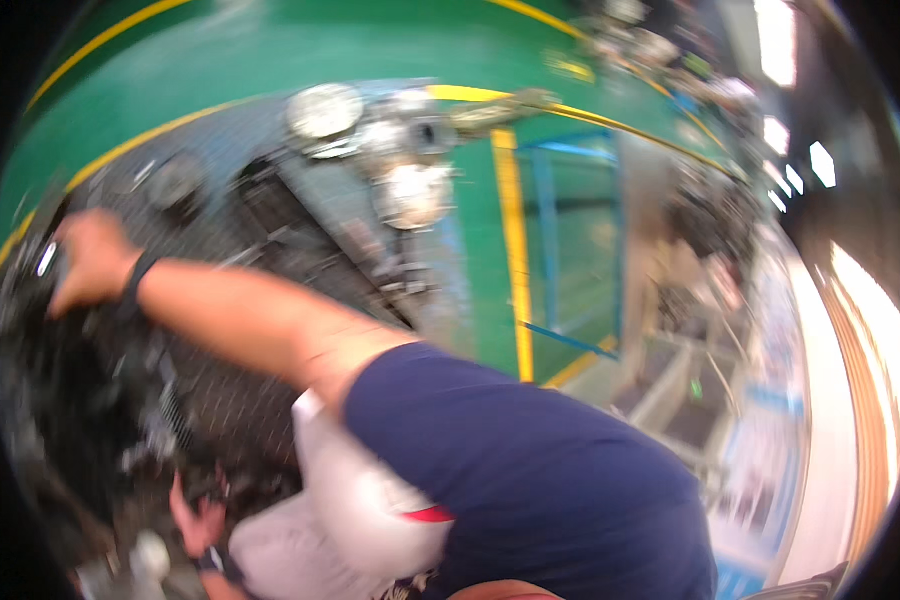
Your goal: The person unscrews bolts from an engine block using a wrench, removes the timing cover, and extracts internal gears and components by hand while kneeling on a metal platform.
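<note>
Motion smears much of the head view. From the lower right, my right arm in a dark blue sleeve reaches across to the far left. At its end my right hand (95,258), with a dark wristband, curves its fingers and thumb round something dark with a shiny bit. What that is, I cannot make out. Low on the left is my left hand (200,518), a dark watch at its wrist, thumb and fingers apart. Nothing plain shows in it. Dark, blurred machinery (90,400) lies beside both hands.
Beyond my right arm, a long dark metal part (300,215) lies on a patterned grey platform (235,125). Round pale metal parts (325,110) stand at its far end. Green floor (360,40) with yellow lines surrounds it. A blue-edged frame (575,240) and blurred racks (680,390) are on the right.
</note>
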Demonstrator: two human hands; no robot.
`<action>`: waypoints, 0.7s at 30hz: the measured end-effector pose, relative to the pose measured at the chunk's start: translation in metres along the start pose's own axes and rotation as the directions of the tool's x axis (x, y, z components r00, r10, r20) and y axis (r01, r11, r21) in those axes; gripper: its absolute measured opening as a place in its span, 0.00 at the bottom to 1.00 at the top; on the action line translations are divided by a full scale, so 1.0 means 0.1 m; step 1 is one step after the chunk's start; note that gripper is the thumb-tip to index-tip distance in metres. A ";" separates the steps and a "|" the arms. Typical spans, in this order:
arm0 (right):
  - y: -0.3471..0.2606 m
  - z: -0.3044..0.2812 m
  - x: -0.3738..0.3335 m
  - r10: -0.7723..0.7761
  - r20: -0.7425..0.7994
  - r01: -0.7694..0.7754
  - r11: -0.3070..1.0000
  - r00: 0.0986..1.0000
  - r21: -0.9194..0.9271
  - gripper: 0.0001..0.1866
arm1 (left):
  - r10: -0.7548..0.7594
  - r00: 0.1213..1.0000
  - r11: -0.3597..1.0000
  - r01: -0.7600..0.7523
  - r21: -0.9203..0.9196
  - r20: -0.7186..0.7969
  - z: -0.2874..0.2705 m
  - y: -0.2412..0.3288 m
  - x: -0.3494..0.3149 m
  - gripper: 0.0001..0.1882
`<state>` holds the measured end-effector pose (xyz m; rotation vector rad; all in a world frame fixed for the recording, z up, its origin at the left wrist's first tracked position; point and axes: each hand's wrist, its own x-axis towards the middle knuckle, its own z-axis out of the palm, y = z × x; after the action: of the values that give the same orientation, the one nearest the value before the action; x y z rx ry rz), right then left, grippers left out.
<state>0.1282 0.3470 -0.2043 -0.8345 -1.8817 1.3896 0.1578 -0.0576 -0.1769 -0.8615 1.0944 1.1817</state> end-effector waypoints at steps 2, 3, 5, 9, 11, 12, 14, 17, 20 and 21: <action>-0.75 -0.26 -0.07 0.128 0.262 -0.148 0.987 0.956 0.059 0.45 | -0.010 1.000 0.987 0.013 -0.159 0.017 0.12 0.02 -0.38 0.26; -0.74 -0.40 -0.02 0.228 0.271 -0.212 0.973 0.935 -0.088 0.41 | 0.000 0.994 0.962 -0.030 -0.271 -0.110 0.40 -0.02 -0.38 0.27; -0.92 -0.67 -0.05 0.307 0.409 -0.397 0.905 0.859 0.155 0.21 | -0.063 0.997 0.974 0.071 -0.215 0.046 0.21 0.07 -0.18 0.29; -0.24 -0.36 0.29 -0.054 0.242 -0.038 0.933 0.969 0.358 0.41 | 0.053 0.998 0.996 -0.055 -0.075 -0.028 0.48 0.10 -0.33 0.26; -0.27 -0.08 0.20 -0.165 0.147 0.145 0.980 0.975 0.140 0.43 | 0.021 0.997 0.980 -0.006 -0.201 0.070 0.15 0.00 -0.30 0.27; -0.37 -0.09 0.16 -0.160 0.182 0.137 0.982 0.970 0.131 0.33 | -0.014 0.982 0.961 0.066 -0.270 0.189 0.03 -0.08 -0.24 0.27; -0.45 -0.18 0.10 -0.091 0.244 0.028 0.968 0.965 0.251 0.24 | 0.005 0.998 0.985 0.005 -0.171 0.057 0.10 -0.14 -0.07 0.31; -0.44 -0.30 0.01 -0.091 0.291 -0.003 0.952 0.953 0.307 0.28 | 0.137 0.969 0.978 -0.166 -0.128 -0.208 0.46 -0.27 -0.14 0.32; -0.44 -0.30 0.14 -0.056 0.270 -0.027 0.955 0.961 0.294 0.31 | -0.041 0.988 0.995 0.027 -0.096 -0.148 0.56 -0.03 -0.30 0.29; -0.36 -0.30 0.19 -0.002 0.253 -0.070 0.959 0.967 0.276 0.31 | 0.029 0.983 0.995 -0.047 -0.092 -0.180 0.61 -0.06 -0.27 0.27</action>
<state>0.1367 0.3707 -0.1602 -0.5721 -1.7943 1.8069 0.1748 -0.0081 -0.1347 -1.0414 1.2113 1.2145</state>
